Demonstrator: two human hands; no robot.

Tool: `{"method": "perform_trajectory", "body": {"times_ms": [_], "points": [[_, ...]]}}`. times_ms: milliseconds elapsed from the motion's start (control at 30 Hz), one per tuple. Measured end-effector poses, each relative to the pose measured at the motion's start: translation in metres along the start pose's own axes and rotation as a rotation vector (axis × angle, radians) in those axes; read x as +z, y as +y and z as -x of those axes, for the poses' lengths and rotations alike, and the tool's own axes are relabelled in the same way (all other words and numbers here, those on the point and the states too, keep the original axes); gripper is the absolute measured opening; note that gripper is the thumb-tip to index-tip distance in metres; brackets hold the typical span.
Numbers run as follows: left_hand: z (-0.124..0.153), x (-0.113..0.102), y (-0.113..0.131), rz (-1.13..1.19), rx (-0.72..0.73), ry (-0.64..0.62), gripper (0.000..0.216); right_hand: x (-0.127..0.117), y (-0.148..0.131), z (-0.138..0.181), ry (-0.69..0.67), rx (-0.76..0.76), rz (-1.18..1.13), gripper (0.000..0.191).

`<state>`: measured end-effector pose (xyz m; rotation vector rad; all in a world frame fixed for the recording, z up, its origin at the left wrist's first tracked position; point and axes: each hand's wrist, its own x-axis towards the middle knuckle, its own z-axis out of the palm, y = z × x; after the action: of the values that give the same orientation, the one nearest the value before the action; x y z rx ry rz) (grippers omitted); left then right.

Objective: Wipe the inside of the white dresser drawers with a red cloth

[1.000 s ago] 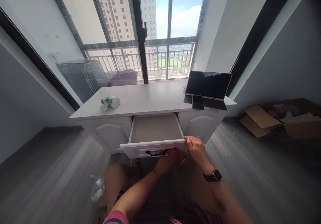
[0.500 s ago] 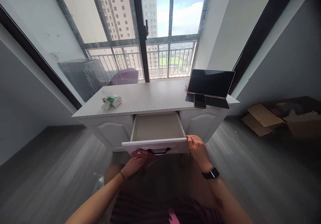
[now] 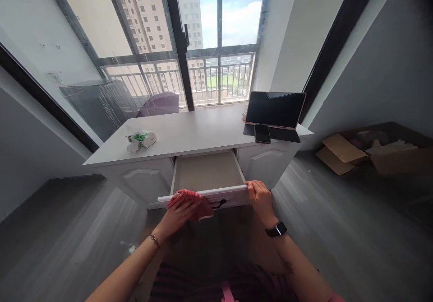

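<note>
A white drawer [image 3: 233, 193] is pulled out from the middle of the white desk [image 3: 199, 132], and its inside looks bare. With my left hand [image 3: 177, 214] I press a red cloth [image 3: 203, 208] against the left part of the drawer front, the cloth reaching over its top edge. The dark handle [image 3: 220, 204] shows just right of the cloth, partly covered. My right hand [image 3: 262, 198] grips the right end of the drawer front, fingers curled over the top edge.
On the desktop stand a tissue pack [image 3: 142, 140] at left, and a tablet [image 3: 275, 109] with a phone [image 3: 262, 133] in front of it at right. An open cardboard box [image 3: 345, 151] sits on the floor at right. Behind the desk is a window [image 3: 219, 49].
My left hand has moved the red cloth up from beside the handle to the drawer's top edge. My right hand keeps its grip. The view has shifted slightly.
</note>
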<state>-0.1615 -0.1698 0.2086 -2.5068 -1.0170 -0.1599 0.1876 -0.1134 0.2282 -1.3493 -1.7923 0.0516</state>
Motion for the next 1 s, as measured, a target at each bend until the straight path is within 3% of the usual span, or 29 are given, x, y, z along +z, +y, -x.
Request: {"method": "perform_trajectory", "body": {"times_ms": [333, 533, 633, 733, 1000], "points": [[-0.127, 0.010, 0.081, 0.209, 0.066, -0.058, 0.051, -0.001, 0.001, -0.001, -0.042, 0.028, -0.023, 0.040], [-0.165, 0.003, 0.102, 0.271, 0.105, -0.033, 0.044, -0.005, -0.001, -0.004, -0.064, 0.028, -0.006, 0.042], [-0.158, 0.001, 0.096, 0.279, 0.105, -0.059, 0.044, -0.004, -0.001, -0.004, -0.061, 0.032, -0.005, 0.041], [-0.132, 0.001, 0.081, 0.263, 0.052, -0.053, 0.046, -0.002, 0.000, -0.002, -0.049, 0.038, -0.017, 0.040], [-0.013, -0.008, 0.023, 0.069, -0.163, -0.045, 0.047, 0.002, 0.001, -0.001, -0.011, 0.037, -0.031, 0.040]]}}
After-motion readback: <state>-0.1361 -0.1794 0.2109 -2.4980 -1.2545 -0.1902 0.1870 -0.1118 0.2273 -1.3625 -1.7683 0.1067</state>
